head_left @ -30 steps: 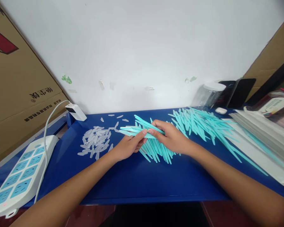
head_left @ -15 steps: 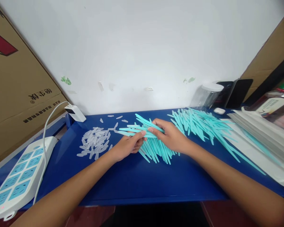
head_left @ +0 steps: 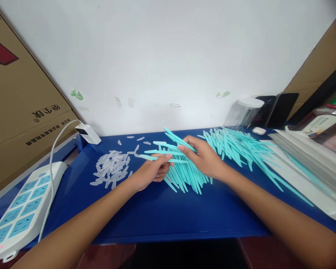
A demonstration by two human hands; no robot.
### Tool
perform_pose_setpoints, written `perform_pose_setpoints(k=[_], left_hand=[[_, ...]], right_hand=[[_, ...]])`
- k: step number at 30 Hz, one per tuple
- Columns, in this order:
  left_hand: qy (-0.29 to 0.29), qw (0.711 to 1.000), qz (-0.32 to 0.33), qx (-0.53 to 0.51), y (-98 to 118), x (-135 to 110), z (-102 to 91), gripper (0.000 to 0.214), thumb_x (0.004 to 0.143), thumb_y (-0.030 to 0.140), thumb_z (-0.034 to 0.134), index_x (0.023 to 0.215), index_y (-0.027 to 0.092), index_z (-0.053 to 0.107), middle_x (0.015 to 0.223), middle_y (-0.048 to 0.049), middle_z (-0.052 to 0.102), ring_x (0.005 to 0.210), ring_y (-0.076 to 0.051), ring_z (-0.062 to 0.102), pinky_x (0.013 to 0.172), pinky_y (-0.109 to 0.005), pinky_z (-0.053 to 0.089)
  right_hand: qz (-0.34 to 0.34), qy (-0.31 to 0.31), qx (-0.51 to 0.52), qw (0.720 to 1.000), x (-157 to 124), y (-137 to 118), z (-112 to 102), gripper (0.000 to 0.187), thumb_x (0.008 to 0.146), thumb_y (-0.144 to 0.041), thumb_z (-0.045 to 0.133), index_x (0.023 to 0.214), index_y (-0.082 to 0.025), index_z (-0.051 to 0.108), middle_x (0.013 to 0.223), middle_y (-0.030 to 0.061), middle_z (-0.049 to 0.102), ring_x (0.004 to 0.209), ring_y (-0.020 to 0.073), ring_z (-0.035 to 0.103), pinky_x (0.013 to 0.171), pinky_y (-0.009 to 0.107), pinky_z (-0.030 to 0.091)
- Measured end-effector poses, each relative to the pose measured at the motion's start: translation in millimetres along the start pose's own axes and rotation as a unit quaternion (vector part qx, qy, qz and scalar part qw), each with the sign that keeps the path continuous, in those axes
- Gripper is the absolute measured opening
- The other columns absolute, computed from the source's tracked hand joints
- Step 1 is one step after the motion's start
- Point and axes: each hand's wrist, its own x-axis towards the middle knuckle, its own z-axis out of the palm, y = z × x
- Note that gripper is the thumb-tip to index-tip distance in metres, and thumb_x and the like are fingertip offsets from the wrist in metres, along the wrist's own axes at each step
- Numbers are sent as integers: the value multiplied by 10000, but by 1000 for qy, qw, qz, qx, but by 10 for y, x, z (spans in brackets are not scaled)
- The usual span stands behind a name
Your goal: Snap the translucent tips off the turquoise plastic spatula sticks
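Between the thumb and fingers of my left hand (head_left: 155,170) is one slim turquoise eyebrow razor (head_left: 148,157), its tip pointing left. My right hand (head_left: 201,156) is closed around several more turquoise razors (head_left: 173,136), fanned out toward the left. Under and between both hands lies a pile of the same razors (head_left: 187,180), roughly side by side. Left of my left hand is a heap of small translucent caps (head_left: 112,167), with several loose ones scattered behind it. Farther right, a larger pile of turquoise razors (head_left: 229,145) spreads over the blue table (head_left: 168,220).
At the left lie a white power strip (head_left: 25,205) and a white charger (head_left: 88,133) with a cable, beside a cardboard box (head_left: 22,97). Back right stand a clear lidded jar (head_left: 245,114) and a dark phone (head_left: 282,110). White paper-like sleeves (head_left: 310,168) cover the right side.
My right hand has drawn slightly up and away from my left hand. The razors in it are spread farther apart, and the left hand's single razor now shows separately.
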Motion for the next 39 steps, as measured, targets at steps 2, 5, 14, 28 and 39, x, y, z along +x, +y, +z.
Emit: perform_pose_setpoints(k=[2,5,14,28,39], left_hand=[[5,1000,-5,-14,1,0,0,380,1026,531,574,920,167,603,573,99,258,484,-75,141,443,-218,175],[15,1000,-6,-21,7,2,2,375,1025,534,576,946,168,600,568,103,254,479,-71,130,436,-209,163],[3,1000,14,11,9,-3,14,494,1036,632,485,888,171,581,574,97,259,476,-72,140,436,-205,190],[17,999,-10,25,-70,7,-26,518,1000,652,534,858,160,612,589,90,253,499,-80,156,464,-220,193],[42,999,-12,15,5,-14,-14,499,976,619,592,790,157,605,591,88,240,492,-76,169,458,-223,193]], right_hand=[[-6,15,6,1000,8,-27,-7,352,1070,-492,513,849,-219,489,758,-32,448,688,149,407,642,298,334],[-12,32,17,999,13,-54,-13,355,1067,-477,528,829,-217,482,748,-33,440,680,145,400,638,293,338],[19,67,51,996,33,-21,-37,390,1046,-549,546,847,-216,511,714,-36,468,647,144,421,631,300,347],[-1,-55,48,997,-17,-73,14,457,1040,-576,534,768,-227,422,705,-53,349,635,133,332,590,288,282],[-17,-31,23,999,5,-52,-22,445,1060,-546,493,761,-226,416,718,-40,350,658,141,335,602,293,299]])
